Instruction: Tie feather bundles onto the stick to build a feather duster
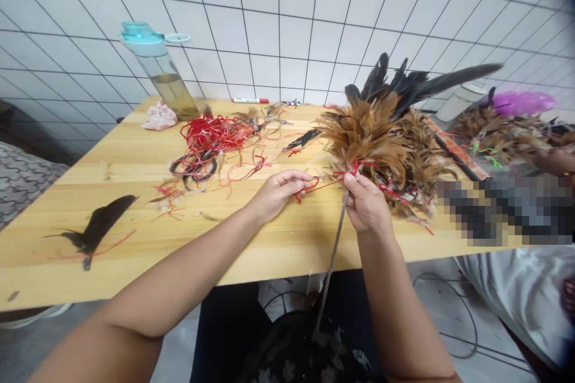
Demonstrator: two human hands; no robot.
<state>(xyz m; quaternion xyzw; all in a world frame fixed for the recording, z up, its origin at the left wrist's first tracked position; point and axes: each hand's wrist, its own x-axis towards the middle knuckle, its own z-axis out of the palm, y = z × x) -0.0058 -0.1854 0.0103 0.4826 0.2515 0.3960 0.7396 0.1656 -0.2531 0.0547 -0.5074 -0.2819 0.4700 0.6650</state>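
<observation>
My right hand (366, 198) is closed around the top of a thin greyish stick (335, 254), which slants down towards my lap. Just above the fingers, a full bunch of brown feathers (375, 134) fans out, with long black feathers at its far end; together they look like a feather duster. Red string (326, 184) is bound at the feathers' base and runs leftward to my left hand (279, 194), whose thumb and fingers pinch it. A short loop of that string curls past the left fingertips. Where feathers and stick join is partly hidden by the right fingers.
A tangle of red string (215, 134) lies left of centre near a water bottle (168, 81). One dark feather (101, 227) rests at front left; a red-capped marker (250, 100) lies by the tiled wall. More brown feathers (507, 131) and another person's hand (557, 161) are at right.
</observation>
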